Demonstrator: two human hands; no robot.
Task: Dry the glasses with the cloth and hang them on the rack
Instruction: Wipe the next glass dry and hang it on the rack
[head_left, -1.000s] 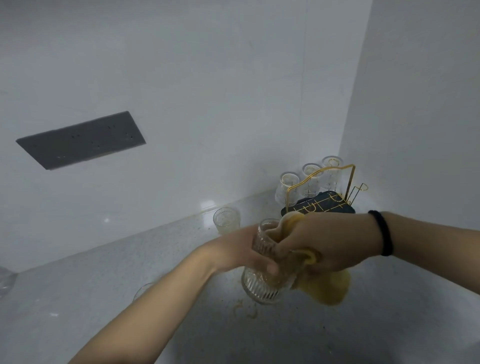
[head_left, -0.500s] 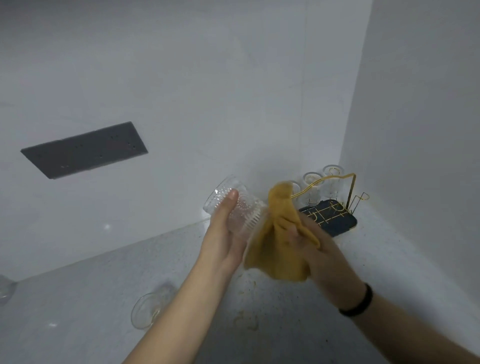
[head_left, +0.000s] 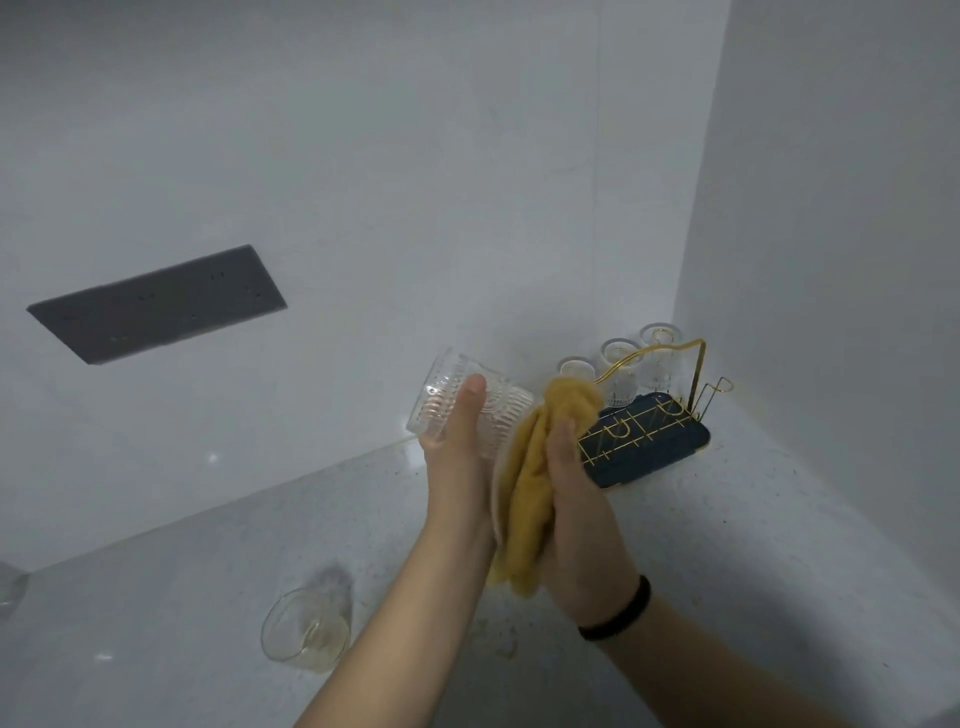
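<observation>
My left hand (head_left: 457, 457) grips a clear ribbed glass (head_left: 447, 405), held on its side above the counter with its base toward the upper left. My right hand (head_left: 576, 499) presses a yellow cloth (head_left: 535, 478) against the glass's open end; the rim is hidden behind the cloth. In the corner stands the gold wire rack (head_left: 649, 415) on a dark tray, with three glasses (head_left: 621, 374) hung upside down along its far side. Its near pegs are bare.
A glass (head_left: 306, 631) with a little yellowish liquid stands on the grey speckled counter (head_left: 779, 571) at lower left. A dark socket panel (head_left: 156, 304) sits on the back wall. Walls close off the corner behind and right of the rack. Another clear object shows at the far left edge.
The glass went from upright and low, with the cloth stuffed inside, to raised and tipped sideways. My right hand drew the cloth out and now holds it against the mouth.
</observation>
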